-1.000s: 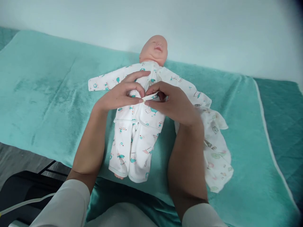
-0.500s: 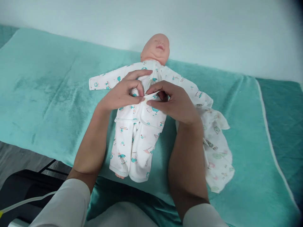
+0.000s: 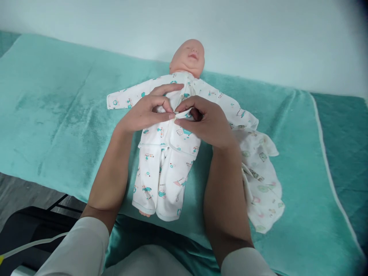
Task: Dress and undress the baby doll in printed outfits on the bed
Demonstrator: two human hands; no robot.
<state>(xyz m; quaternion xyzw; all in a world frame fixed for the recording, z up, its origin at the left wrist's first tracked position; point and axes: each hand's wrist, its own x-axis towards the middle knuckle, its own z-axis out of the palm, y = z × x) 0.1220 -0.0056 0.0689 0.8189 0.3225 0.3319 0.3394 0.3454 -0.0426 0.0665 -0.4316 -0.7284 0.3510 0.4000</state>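
A baby doll (image 3: 188, 57) lies on its back, dressed in a white printed jacket (image 3: 184, 140) and matching trousers (image 3: 171, 184). At the jacket's front opening, over the belly, my two hands meet. My left hand (image 3: 152, 109) pinches the jacket's edge between thumb and index finger, its other fingers resting over the chest. From the other side my right hand (image 3: 205, 119) grips the opposite front edge, which is folded up between thumb and fingers. The fastening itself is mostly hidden by my fingertips. One foot of the doll peeks out of a trouser leg.
A green plush blanket (image 3: 57, 107) covers the bed beneath the doll. Beside my right forearm lies a crumpled, printed white cloth (image 3: 263, 184). A pale wall (image 3: 115, 27) rises behind the bed. At lower left is a black object (image 3: 31, 230) with a pale tube (image 3: 37, 243).
Both hands stay at the jacket's front, with my fingertips shifted slightly and drawn closer together at the edges. The doll and loose cloth look otherwise the same.
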